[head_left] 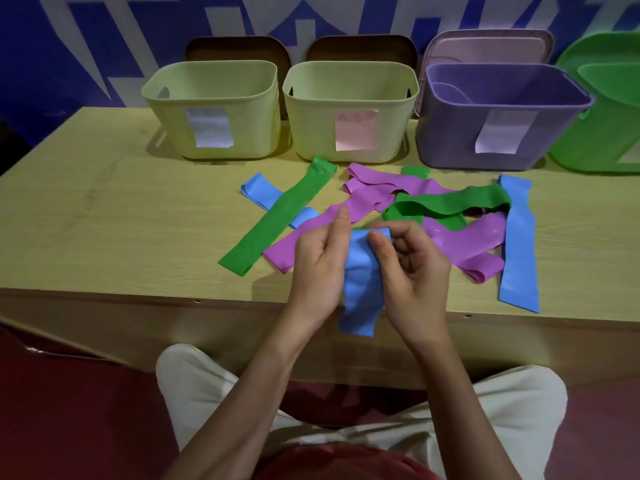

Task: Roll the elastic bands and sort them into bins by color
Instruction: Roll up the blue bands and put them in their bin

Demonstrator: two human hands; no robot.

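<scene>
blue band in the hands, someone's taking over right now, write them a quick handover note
Left hand and right hand both pinch the top end of a blue band; it hangs over the table edge, rolling barely begun.
On the table, still flat: two more blue bands, the far-right one and one partly under a green band, plus a tangled pile of purple and green bands.
The bins at the back show no rolled bands; the green bin's inside is out of view.
Left: roll every band, then sort by color.
</scene>
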